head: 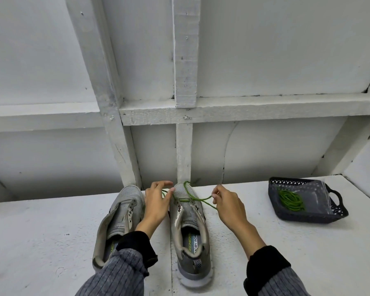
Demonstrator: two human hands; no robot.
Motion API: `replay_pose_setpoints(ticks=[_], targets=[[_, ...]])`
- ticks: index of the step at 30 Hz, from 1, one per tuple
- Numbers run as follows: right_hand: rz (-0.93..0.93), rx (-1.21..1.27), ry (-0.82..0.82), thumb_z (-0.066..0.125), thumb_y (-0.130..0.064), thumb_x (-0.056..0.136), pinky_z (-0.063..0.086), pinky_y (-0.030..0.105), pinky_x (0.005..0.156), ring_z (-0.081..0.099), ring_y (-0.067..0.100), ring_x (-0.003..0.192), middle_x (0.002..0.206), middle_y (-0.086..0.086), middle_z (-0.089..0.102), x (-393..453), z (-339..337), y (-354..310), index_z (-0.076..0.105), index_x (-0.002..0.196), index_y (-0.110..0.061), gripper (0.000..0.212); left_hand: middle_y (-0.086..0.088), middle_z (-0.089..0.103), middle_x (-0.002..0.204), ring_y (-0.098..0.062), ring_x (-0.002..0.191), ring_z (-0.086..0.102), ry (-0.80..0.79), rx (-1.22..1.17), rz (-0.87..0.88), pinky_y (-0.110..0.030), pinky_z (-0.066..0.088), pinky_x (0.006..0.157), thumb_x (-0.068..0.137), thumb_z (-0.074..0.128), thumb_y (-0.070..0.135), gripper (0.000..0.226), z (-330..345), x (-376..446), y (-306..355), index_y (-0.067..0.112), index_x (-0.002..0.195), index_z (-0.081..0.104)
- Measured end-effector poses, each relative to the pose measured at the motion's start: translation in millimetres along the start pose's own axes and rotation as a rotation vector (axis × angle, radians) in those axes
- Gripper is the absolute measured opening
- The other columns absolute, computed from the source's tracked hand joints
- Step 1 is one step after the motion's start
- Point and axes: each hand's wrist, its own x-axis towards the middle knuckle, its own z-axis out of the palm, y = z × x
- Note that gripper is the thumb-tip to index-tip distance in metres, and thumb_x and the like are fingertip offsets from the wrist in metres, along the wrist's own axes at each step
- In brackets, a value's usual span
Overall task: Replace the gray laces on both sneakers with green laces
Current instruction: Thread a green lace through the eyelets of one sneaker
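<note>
Two gray sneakers stand side by side on the white table, toes pointing away from me. The left sneaker (pixel 120 218) has no lace in its eyelets. Across the lowest eyelets of the right sneaker (pixel 190 227) runs a green lace (pixel 192 196), with a loop lying over the toe. My left hand (pixel 157 202) sits between the shoes and pinches the lace's left end by the toe. My right hand (pixel 226 205) pinches the lace's right end, pulled out to the right of the shoe.
A dark plastic basket (pixel 320 218) with handles sits at the right of the table and holds a coil of green lace (pixel 291 199). A white wooden-framed wall (pixel 184 146) rises right behind the shoes. My dark ribbed sleeves cover the near table edge.
</note>
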Motion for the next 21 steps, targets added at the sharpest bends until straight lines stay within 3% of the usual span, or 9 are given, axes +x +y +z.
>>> replay_pose_setpoints(ticks=[3, 5, 8, 11, 14, 18, 21], targets=[[-0.014, 0.218, 0.036, 0.056, -0.014, 0.095, 0.045, 0.027, 0.068, 0.059, 0.014, 0.083, 0.087, -0.007, 0.065, 1, 5, 6, 0.061, 0.085, -0.023, 0.015, 0.01, 0.049, 0.122, -0.022, 0.118, 0.038, -0.156, 0.08, 0.09, -0.03, 0.025, 0.095, 0.095, 0.057, 0.036, 0.025, -1, -5, 20, 0.044, 0.118, 0.062], [-0.04, 0.355, 0.085, 0.06, -0.011, 0.092, 0.041, 0.013, 0.068, 0.057, 0.007, 0.085, 0.09, -0.005, 0.064, 3, 5, 4, 0.066, 0.084, -0.021, 0.014, 0.01, 0.037, 0.136, -0.022, 0.125, 0.025, -0.314, 0.252, 0.183, -0.036, 0.02, 0.102, 0.095, 0.054, 0.042, 0.032, 1, -7, 33, 0.055, 0.124, 0.053], [-0.039, 0.462, 0.16, 0.063, -0.009, 0.09, 0.039, 0.005, 0.066, 0.056, 0.002, 0.082, 0.09, -0.004, 0.062, 6, 1, 0, 0.068, 0.082, -0.021, 0.015, 0.01, 0.023, 0.148, -0.024, 0.133, 0.014, -0.456, 0.384, 0.261, -0.042, 0.013, 0.107, 0.093, 0.052, 0.051, 0.029, 6, -4, 41, 0.057, 0.121, 0.054], [0.006, 0.526, 0.2, 0.063, -0.009, 0.09, 0.039, 0.005, 0.065, 0.055, 0.004, 0.08, 0.088, -0.006, 0.062, 8, 1, 2, 0.067, 0.083, -0.019, 0.013, 0.008, 0.031, 0.137, -0.023, 0.13, 0.017, -0.497, 0.399, 0.242, -0.041, 0.012, 0.106, 0.092, 0.052, 0.052, 0.019, 5, 2, 43, 0.043, 0.103, 0.065], [0.124, 0.563, 0.242, 0.059, -0.009, 0.093, 0.039, 0.009, 0.062, 0.055, 0.01, 0.077, 0.084, -0.004, 0.064, 8, 5, 10, 0.065, 0.087, -0.013, 0.01, 0.005, 0.038, 0.118, -0.021, 0.116, 0.026, -0.547, 0.453, 0.228, -0.036, 0.02, 0.098, 0.097, 0.043, 0.051, 0.031, -2, 7, 44, 0.028, 0.1, 0.064], [0.403, 0.545, 0.317, 0.051, -0.009, 0.096, 0.04, 0.023, 0.061, 0.055, 0.021, 0.08, 0.08, 0.002, 0.059, 4, 14, 31, 0.061, 0.088, -0.009, 0.013, 0.009, 0.047, 0.09, -0.021, 0.103, 0.036, -0.51, 0.183, 0.082, -0.039, 0.028, 0.1, 0.101, 0.038, 0.043, 0.033, -22, 18, 35, 0.026, 0.078, 0.054], [0.535, 0.494, 0.334, 0.048, -0.01, 0.097, 0.042, 0.031, 0.069, 0.054, 0.027, 0.087, 0.081, 0.006, 0.059, -1, 22, 47, 0.06, 0.089, -0.009, 0.015, 0.0, 0.062, 0.094, -0.025, 0.103, 0.051, -0.454, 0.003, 0.006, -0.042, 0.037, 0.1, 0.101, 0.038, 0.044, 0.04, -37, 28, 20, 0.015, 0.083, 0.059]])
